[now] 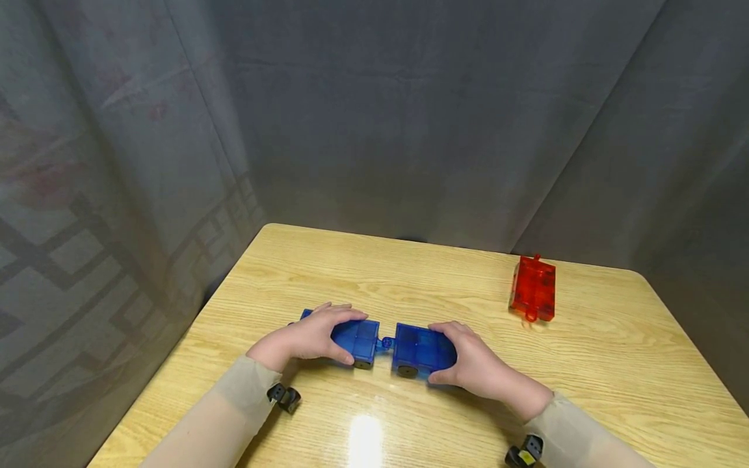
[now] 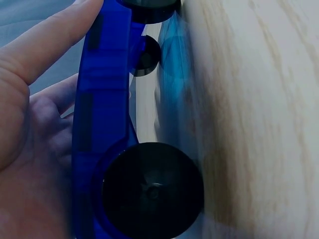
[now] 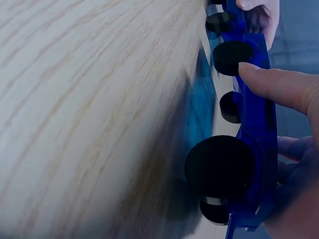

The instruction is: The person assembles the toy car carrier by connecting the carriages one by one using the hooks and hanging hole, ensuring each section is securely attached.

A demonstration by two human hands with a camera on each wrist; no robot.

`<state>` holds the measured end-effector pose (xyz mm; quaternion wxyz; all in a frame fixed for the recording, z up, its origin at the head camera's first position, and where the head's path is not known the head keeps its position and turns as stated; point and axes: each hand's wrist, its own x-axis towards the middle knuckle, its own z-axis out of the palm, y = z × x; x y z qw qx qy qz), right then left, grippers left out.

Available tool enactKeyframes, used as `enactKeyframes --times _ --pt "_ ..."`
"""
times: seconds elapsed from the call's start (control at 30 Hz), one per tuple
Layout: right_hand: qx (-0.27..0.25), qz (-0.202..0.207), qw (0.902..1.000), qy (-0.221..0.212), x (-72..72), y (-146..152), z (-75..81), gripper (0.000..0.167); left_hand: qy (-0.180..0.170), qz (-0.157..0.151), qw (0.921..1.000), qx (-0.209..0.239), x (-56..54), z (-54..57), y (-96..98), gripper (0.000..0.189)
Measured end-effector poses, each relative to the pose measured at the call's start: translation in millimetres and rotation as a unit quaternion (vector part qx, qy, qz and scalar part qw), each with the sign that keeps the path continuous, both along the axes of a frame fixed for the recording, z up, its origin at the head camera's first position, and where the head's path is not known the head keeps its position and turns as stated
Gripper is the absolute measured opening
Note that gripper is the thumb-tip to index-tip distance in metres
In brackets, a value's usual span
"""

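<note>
Two see-through blue toy wagons with black wheels stand end to end in the head view. My left hand grips the left wagon across its top, thumb along the near side. The right wagon is held the same way by my right hand. Between them, the small blue hitches overlap. In the left wrist view a large black wheel is close over the wood. The right wrist view has my right thumb against the wagon's side, near a wheel.
A see-through red wagon sits toward the back right of the wooden table, hitches at both ends. Grey curtains hang behind and beside the table. Small black wrist cameras are worn under both forearms.
</note>
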<state>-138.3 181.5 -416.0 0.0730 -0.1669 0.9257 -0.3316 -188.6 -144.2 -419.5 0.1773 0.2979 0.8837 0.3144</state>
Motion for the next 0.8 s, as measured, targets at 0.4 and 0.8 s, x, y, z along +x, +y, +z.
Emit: enactKeyframes --times 0.4,0.8 --pt "0.010 0.001 0.9999 0.010 0.5 -1.0 -2.4 0.084 0.002 -0.002 1.0000 -0.003 1.0 0.8 -0.3 0.080" --pt "0.023 0.008 0.9991 0.034 0.9 -0.5 -5.1 0.085 0.003 -0.008 1.0000 -0.003 -2.1 -0.1 0.3 0.081"
